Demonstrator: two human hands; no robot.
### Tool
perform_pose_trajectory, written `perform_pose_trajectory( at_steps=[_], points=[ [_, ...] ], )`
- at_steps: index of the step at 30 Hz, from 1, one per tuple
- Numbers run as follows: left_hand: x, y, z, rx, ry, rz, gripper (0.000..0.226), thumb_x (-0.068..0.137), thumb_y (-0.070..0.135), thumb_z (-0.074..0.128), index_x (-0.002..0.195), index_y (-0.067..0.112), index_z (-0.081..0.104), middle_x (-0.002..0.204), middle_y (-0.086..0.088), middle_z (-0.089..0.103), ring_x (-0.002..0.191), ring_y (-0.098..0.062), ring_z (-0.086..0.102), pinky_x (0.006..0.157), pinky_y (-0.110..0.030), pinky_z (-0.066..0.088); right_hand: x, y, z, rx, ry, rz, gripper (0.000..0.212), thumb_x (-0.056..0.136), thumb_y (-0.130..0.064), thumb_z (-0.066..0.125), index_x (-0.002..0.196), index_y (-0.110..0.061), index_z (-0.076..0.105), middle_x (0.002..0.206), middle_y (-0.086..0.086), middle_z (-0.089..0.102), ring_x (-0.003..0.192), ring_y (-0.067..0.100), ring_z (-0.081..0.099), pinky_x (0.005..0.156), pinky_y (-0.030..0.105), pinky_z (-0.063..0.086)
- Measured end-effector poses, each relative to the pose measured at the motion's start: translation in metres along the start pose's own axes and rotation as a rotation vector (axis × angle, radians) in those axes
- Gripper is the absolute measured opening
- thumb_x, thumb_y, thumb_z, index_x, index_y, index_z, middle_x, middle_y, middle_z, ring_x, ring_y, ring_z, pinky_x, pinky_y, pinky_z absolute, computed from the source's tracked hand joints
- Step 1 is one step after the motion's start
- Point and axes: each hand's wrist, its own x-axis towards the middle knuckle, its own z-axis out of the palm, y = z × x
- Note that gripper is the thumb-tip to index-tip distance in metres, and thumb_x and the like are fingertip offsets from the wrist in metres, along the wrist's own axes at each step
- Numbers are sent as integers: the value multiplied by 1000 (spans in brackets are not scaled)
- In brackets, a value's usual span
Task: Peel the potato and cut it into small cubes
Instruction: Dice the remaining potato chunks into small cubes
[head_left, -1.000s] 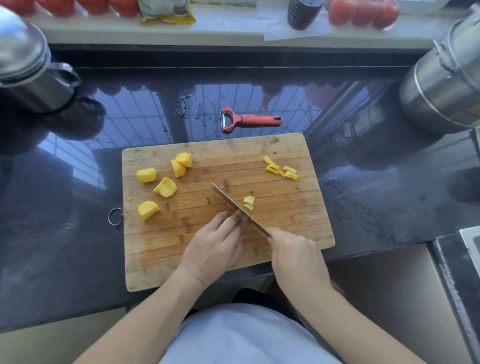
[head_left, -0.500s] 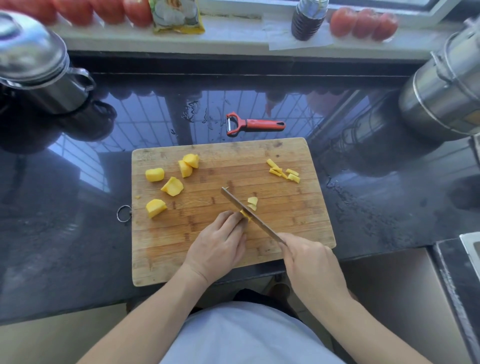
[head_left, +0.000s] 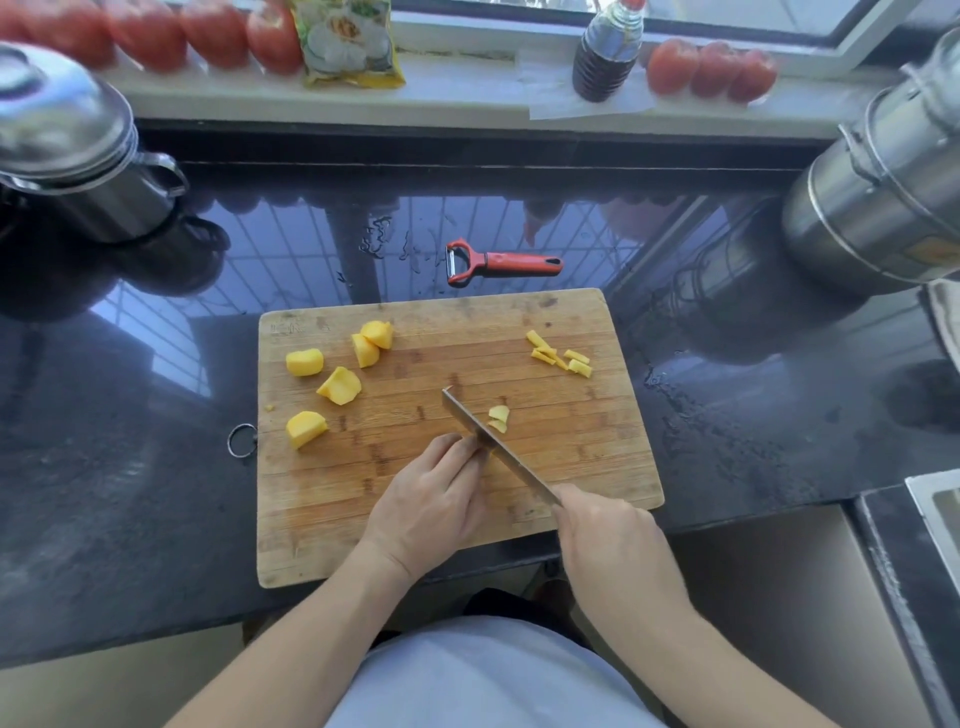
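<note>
On the wooden cutting board (head_left: 571, 467) lie several yellow potato chunks (head_left: 338, 385) at the left. Small cut strips (head_left: 561, 356) lie at the far right, and two thin slices (head_left: 498, 417) lie just right of the blade. My right hand (head_left: 608, 530) grips the handle of a knife (head_left: 493, 447), whose blade slants up-left across the board's middle. My left hand (head_left: 431, 501) lies palm down against the blade's left side, its fingertips curled over a potato piece that stays hidden.
A red peeler (head_left: 501, 264) lies on the wet black counter (head_left: 156, 467) behind the board. Steel pots stand at far left (head_left: 78, 156) and far right (head_left: 883, 197). Tomatoes (head_left: 711, 70), a sauce bottle (head_left: 605, 52) and a packet (head_left: 348, 44) line the windowsill.
The view has tilted, so everything sits lower in frame. The potato piece seen at my left fingertips is now covered. Hands and knife keep nearly the same place on the board.
</note>
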Motion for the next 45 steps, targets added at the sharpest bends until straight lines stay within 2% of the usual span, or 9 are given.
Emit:
perform_pose_trajectory(
  at_steps=[5, 9, 14, 20, 26, 34, 38, 42, 45],
  points=[
    [0, 3, -6, -4, -16, 0, 36, 98, 10, 42, 115, -3, 71, 118, -16, 68, 110, -31, 60, 105, -35, 48, 23, -16, 17, 44, 27, -32, 16, 97, -16, 61, 83, -23, 56, 67, -3, 65, 58, 29, 65, 48, 37, 51],
    [-3, 4, -8, 6, -49, -16, 34, 95, 8, 51, 122, -4, 68, 121, -16, 66, 115, -32, 61, 109, -36, 46, 24, -4, 10, 196, 22, 16, 18, 105, -30, 48, 93, -23, 60, 71, -6, 59, 64, 24, 57, 57, 37, 49],
    [-19, 9, -12, 63, -117, -31, 44, 98, 12, 54, 137, -6, 59, 136, -19, 59, 128, -32, 56, 113, -40, 45, 18, 11, 5, 273, 51, 44, 15, 103, -29, 52, 96, -24, 65, 68, -13, 55, 58, 8, 50, 48, 15, 28],
    [-21, 9, -6, 115, -140, -32, 46, 101, 20, 51, 139, -6, 57, 138, -21, 60, 132, -35, 53, 113, -45, 45, 3, 6, 0, 232, 15, -33, 16, 102, -28, 53, 93, -25, 66, 63, -14, 53, 56, 15, 52, 50, 32, 42],
    [-20, 8, -4, 117, -152, -32, 48, 102, 19, 46, 142, -6, 55, 142, -20, 58, 134, -35, 51, 113, -46, 44, 0, 3, -2, 193, 23, -45, 15, 101, -26, 55, 91, -25, 65, 62, -13, 52, 58, 23, 57, 52, 39, 48],
    [-18, 8, -6, 121, -85, -6, 45, 97, 15, 48, 133, -8, 62, 132, -20, 65, 126, -36, 57, 109, -45, 48, -5, -3, -2, 42, -20, -34, 15, 101, -18, 54, 88, -25, 59, 68, -8, 61, 62, 26, 64, 54, 41, 53],
    [-14, 9, -9, 99, -62, 0, 46, 101, 15, 35, 132, -7, 62, 130, -20, 66, 124, -35, 59, 109, -44, 49, 6, -13, 4, 7, -82, 1, 20, 102, -16, 48, 84, -23, 47, 72, -5, 60, 70, 29, 65, 57, 38, 49],
    [-16, 9, -11, 89, -92, -17, 45, 99, 15, 43, 136, -4, 60, 135, -19, 63, 128, -34, 57, 111, -44, 47, 30, -29, 10, 69, -52, -39, 18, 105, -25, 46, 90, -23, 56, 77, -4, 67, 69, 24, 67, 58, 35, 53],
    [-16, 11, -12, 72, -95, -26, 43, 96, 15, 52, 134, -5, 61, 132, -19, 63, 126, -34, 56, 111, -43, 47, 31, -20, 4, 188, -48, 15, 20, 105, -31, 47, 90, -25, 58, 68, -9, 58, 58, 13, 54, 49, 24, 39]
  ],
)
